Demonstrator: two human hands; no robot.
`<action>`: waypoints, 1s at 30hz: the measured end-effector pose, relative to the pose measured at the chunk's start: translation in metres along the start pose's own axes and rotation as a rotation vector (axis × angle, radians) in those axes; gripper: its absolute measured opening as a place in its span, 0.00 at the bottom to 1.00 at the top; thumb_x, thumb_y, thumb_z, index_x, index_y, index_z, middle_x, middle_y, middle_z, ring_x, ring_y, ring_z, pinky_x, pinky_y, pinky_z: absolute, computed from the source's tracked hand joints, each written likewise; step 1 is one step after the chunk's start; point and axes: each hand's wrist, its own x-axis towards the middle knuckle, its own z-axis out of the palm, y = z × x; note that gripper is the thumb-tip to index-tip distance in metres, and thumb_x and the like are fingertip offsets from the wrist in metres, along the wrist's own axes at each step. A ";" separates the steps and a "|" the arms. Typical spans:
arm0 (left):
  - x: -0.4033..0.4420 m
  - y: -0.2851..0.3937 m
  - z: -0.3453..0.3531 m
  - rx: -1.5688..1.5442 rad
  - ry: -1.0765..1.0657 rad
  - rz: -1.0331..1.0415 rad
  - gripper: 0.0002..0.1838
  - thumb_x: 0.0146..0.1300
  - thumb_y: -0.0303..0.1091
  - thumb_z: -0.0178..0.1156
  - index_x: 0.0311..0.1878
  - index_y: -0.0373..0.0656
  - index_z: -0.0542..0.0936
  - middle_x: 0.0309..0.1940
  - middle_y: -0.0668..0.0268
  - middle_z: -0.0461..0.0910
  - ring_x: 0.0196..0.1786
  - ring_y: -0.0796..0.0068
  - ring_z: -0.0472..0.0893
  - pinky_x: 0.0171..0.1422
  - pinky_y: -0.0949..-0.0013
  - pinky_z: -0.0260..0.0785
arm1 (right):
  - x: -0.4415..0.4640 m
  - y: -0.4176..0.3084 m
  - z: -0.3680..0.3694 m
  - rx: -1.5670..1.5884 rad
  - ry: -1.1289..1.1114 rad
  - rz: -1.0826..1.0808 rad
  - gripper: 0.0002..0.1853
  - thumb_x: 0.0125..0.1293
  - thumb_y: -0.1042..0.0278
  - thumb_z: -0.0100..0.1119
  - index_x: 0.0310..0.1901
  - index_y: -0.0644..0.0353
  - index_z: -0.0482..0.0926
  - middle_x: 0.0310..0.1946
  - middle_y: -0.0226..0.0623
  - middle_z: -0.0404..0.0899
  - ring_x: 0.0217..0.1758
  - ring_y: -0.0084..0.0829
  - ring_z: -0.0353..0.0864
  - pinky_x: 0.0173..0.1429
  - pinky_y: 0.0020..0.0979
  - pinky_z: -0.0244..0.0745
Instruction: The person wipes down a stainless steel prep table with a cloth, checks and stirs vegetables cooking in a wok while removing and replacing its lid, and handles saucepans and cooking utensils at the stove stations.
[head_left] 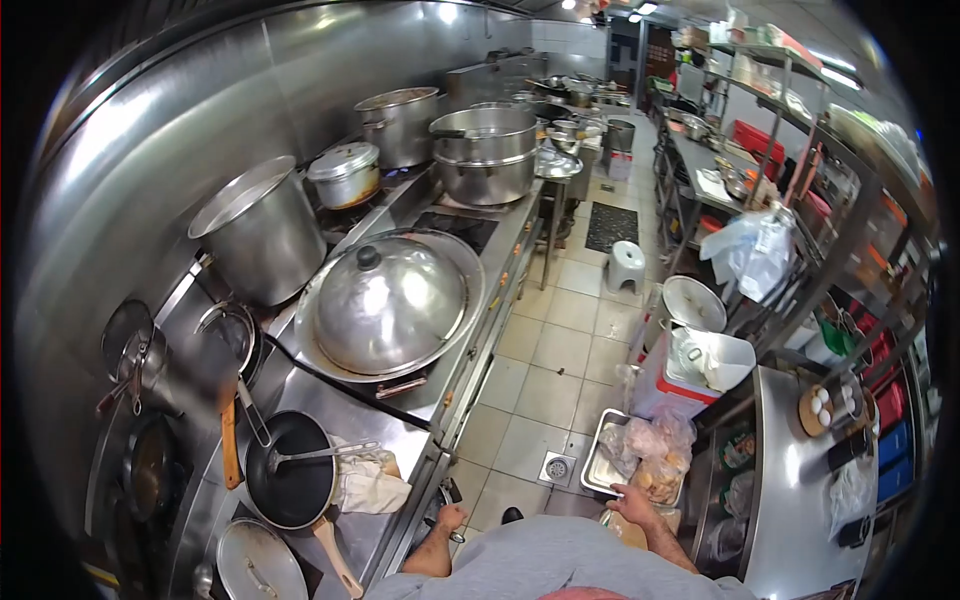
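Note:
Low beside the stove's front edge is my left hand, its fingers curled; what they hold, if anything, I cannot make out. Small dark and metal parts show around it. At the near rim of a white tray, my right hand is closed on the edge. Clear plastic bags of food fill much of the tray, one pinkish and one with brownish pieces. On the stove top to my left lies a black frying pan with a ladle across it, beside a crumpled cloth.
A large domed lid covers a wide pan on the stove, with tall pots behind. A tiled floor aisle runs ahead, with a white stool. A red-and-white container and a steel counter stand right.

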 end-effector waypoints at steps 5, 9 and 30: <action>0.008 -0.065 -0.001 0.200 -0.060 0.160 0.16 0.54 0.45 0.57 0.36 0.43 0.82 0.37 0.56 0.81 0.43 0.59 0.79 0.50 0.61 0.69 | 0.035 0.058 0.020 -0.111 -0.081 0.099 0.27 0.48 0.57 0.68 0.49 0.61 0.76 0.39 0.43 0.81 0.41 0.35 0.79 0.46 0.34 0.74; -0.009 -0.061 -0.004 0.614 -0.057 0.366 0.17 0.56 0.46 0.51 0.35 0.43 0.82 0.39 0.57 0.80 0.45 0.59 0.79 0.52 0.58 0.69 | 0.054 0.135 0.018 -0.195 -0.237 0.233 0.25 0.49 0.56 0.66 0.47 0.62 0.77 0.35 0.44 0.80 0.39 0.37 0.80 0.45 0.35 0.74; 0.018 0.041 0.011 -0.368 0.327 -0.464 0.16 0.50 0.48 0.60 0.36 0.47 0.82 0.37 0.58 0.82 0.42 0.63 0.80 0.49 0.64 0.70 | 0.208 -0.330 -0.181 0.335 -1.243 -1.163 0.23 0.50 0.62 0.69 0.48 0.63 0.78 0.43 0.37 0.72 0.44 0.31 0.72 0.50 0.30 0.68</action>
